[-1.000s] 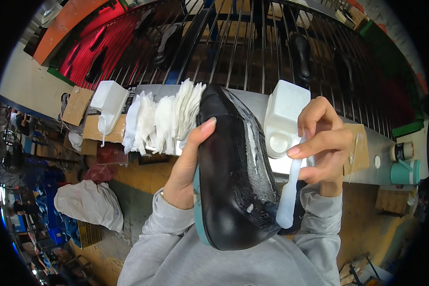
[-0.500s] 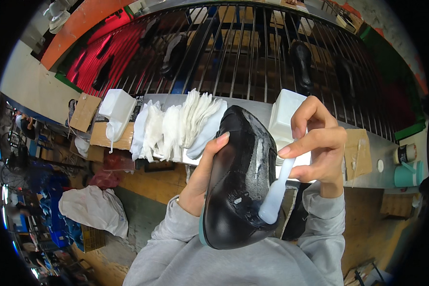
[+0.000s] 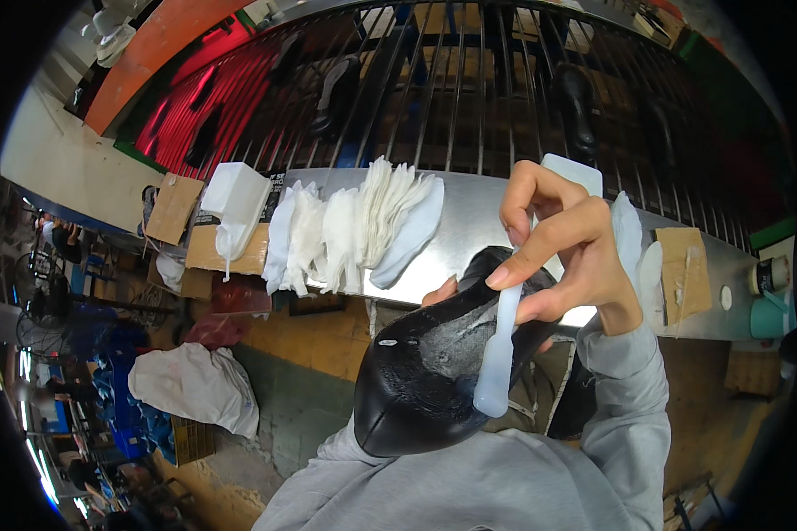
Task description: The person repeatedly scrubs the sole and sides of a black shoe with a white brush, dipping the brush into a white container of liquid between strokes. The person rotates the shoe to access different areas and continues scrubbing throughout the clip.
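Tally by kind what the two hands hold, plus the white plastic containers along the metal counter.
Black shoe: 1
Pale applicator: 1
White plastic containers: 2, one partly hidden behind the right hand
Total: 4

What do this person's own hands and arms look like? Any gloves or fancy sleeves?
The right hand is bare: no glove or ring shows. The left hand is mostly hidden, but its visible fingertips are ungloved. The right sleeve is long, plain and light grey, with creases, matching the grey top.
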Demonstrator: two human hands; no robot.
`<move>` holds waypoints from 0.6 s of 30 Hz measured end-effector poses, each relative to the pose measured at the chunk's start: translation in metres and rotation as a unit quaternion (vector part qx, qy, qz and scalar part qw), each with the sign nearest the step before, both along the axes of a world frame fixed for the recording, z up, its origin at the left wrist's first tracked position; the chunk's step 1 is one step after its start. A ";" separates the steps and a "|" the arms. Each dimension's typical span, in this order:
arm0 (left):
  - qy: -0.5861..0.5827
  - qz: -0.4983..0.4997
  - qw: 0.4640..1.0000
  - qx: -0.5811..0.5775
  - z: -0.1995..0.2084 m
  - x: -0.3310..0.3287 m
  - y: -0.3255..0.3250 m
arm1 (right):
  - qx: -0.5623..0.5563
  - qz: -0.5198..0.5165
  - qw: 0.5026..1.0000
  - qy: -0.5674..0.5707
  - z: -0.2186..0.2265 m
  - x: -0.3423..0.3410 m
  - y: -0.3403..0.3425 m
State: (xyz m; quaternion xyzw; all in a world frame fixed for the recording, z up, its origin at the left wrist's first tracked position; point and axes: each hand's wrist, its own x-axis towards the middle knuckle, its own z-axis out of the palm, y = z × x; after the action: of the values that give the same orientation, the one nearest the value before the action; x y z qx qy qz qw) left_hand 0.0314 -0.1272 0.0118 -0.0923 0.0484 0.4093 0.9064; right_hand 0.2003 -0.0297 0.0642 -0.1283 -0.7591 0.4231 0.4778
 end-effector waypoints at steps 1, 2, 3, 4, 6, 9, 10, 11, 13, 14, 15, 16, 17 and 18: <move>0.013 -0.003 1.000 -0.005 -0.003 0.000 -0.002 | -0.004 0.011 1.000 0.000 0.000 -0.003 0.001; 0.026 -0.006 1.000 -0.010 -0.006 0.001 -0.005 | -0.007 0.021 1.000 0.001 0.000 -0.005 0.003; 0.008 0.027 0.999 -0.014 -0.010 0.003 -0.009 | -0.010 0.031 0.999 0.001 -0.001 -0.007 0.004; -0.010 0.060 0.998 -0.017 -0.014 0.005 -0.013 | -0.012 0.036 0.999 0.001 -0.001 -0.009 0.005; -0.097 0.140 0.985 -0.031 -0.024 0.009 -0.019 | -0.018 0.045 0.999 -0.003 -0.003 -0.011 0.007; -0.160 0.067 0.983 -0.058 -0.042 0.007 -0.014 | -0.030 0.048 0.998 -0.009 -0.007 -0.009 0.009; -0.162 0.032 0.985 -0.049 -0.047 0.005 -0.012 | -0.031 0.047 0.998 -0.004 -0.008 -0.008 0.009; -0.170 0.005 0.985 -0.039 -0.050 0.002 -0.008 | -0.033 0.042 0.999 -0.008 -0.008 -0.006 0.008; -0.183 -0.018 0.982 -0.035 -0.054 0.001 -0.005 | -0.039 0.031 0.999 -0.011 -0.006 -0.004 0.007; -0.188 -0.024 0.981 -0.032 -0.054 0.001 -0.002 | -0.042 0.024 0.999 -0.011 -0.003 -0.003 0.006; -0.188 -0.027 0.981 -0.028 -0.053 0.003 -0.002 | -0.040 0.024 0.999 0.003 0.000 -0.003 0.005; -0.193 -0.029 0.980 -0.025 -0.052 0.004 0.000 | -0.032 0.009 0.999 -0.017 0.004 -0.003 0.004; -0.192 -0.032 0.981 -0.025 -0.051 0.006 0.000 | -0.017 0.001 1.000 -0.023 0.008 -0.005 0.003; -0.190 -0.033 0.981 -0.023 -0.049 0.007 0.000 | -0.004 -0.008 1.000 -0.029 0.013 -0.006 0.002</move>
State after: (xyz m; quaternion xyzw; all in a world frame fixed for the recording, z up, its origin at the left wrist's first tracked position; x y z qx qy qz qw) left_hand 0.0380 -0.1272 -0.0369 -0.1882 -0.1125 0.3529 0.9096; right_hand 0.1946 -0.0282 0.0769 -0.1483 -0.7699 0.4186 0.4582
